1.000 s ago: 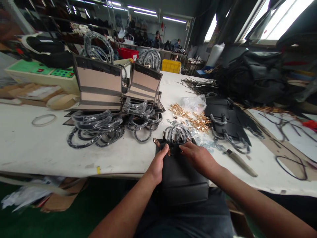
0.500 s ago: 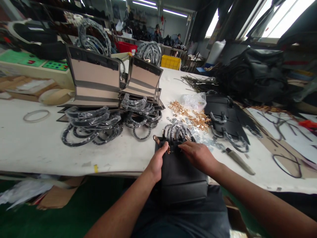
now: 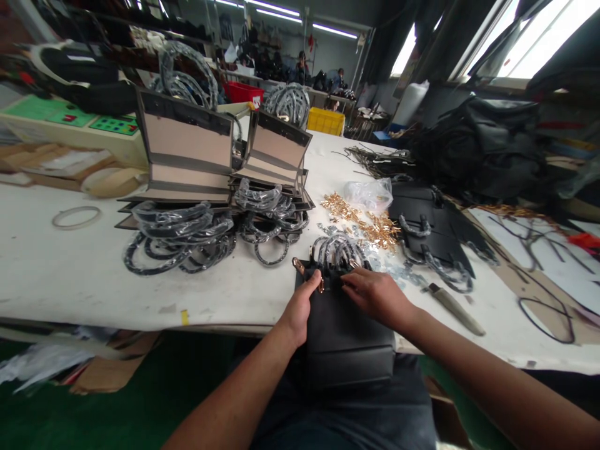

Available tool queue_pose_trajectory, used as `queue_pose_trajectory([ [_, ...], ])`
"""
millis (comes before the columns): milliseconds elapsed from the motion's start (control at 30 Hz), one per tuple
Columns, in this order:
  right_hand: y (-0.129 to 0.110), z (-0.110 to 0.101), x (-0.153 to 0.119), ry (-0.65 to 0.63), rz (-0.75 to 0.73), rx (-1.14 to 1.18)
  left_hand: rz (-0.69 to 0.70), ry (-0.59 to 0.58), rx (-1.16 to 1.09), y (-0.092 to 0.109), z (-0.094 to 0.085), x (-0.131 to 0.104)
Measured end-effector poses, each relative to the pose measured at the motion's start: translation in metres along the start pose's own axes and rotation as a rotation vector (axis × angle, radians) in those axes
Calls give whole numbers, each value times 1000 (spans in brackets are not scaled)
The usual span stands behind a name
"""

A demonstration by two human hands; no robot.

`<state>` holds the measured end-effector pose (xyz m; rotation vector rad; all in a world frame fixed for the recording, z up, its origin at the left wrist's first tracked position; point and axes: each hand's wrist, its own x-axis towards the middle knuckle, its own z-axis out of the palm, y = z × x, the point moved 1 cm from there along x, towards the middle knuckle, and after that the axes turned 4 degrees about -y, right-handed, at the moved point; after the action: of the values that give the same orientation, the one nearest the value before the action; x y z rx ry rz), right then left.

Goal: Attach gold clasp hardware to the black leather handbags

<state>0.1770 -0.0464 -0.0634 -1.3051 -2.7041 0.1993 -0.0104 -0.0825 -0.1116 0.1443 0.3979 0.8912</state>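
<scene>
A black handbag panel (image 3: 349,337) lies over the table's front edge, hanging toward my lap. Plastic-wrapped ring handles (image 3: 340,250) stand at its far end. My left hand (image 3: 300,306) grips the panel's left upper edge, thumb on top beside a gold clasp piece (image 3: 321,285). Another gold piece (image 3: 298,265) sticks out at the corner. My right hand (image 3: 375,294) is closed in a pinch at the panel's top right, below the handles; its fingertips hide whatever is between them.
Gold metal parts (image 3: 382,230) are heaped beyond the panel, near a clear plastic bag (image 3: 370,194). A knife (image 3: 454,307) lies at right, before stacked black panels (image 3: 417,209). Beige-lined bag panels (image 3: 187,140) and wrapped handles (image 3: 180,222) stand at left. Two people are far back.
The view has shifted slightly, so the table's contents sit a little farther right in it. Both hands stay at the same places on the panel, with the right fingers moved slightly.
</scene>
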Motion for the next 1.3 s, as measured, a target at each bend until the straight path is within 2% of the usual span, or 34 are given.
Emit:
queue_pose_trajectory([
  [167, -2, 7, -1, 21, 2, -56, 1, 7, -2, -2, 0, 0],
  [333, 1, 2, 0, -1, 8, 97, 100, 66, 31, -3, 0, 0],
  [533, 4, -6, 3, -53, -37, 205, 140, 78, 59, -2, -3, 0],
  [667, 1, -5, 3, -46, 5, 122, 137, 57, 64, -1, -6, 1],
  [867, -4, -4, 4, -101, -72, -59, 127, 67, 72, -1, -7, 1],
  [1033, -15, -2, 5, -146, -58, -223, 159, 62, 74, -2, -7, 1],
  [1100, -15, 0, 4, -119, -47, -192, 152, 46, 73, -2, -7, 1],
  [1300, 0, 1, -4, 24, -7, 137, 143, 58, 86, -3, -9, 1],
])
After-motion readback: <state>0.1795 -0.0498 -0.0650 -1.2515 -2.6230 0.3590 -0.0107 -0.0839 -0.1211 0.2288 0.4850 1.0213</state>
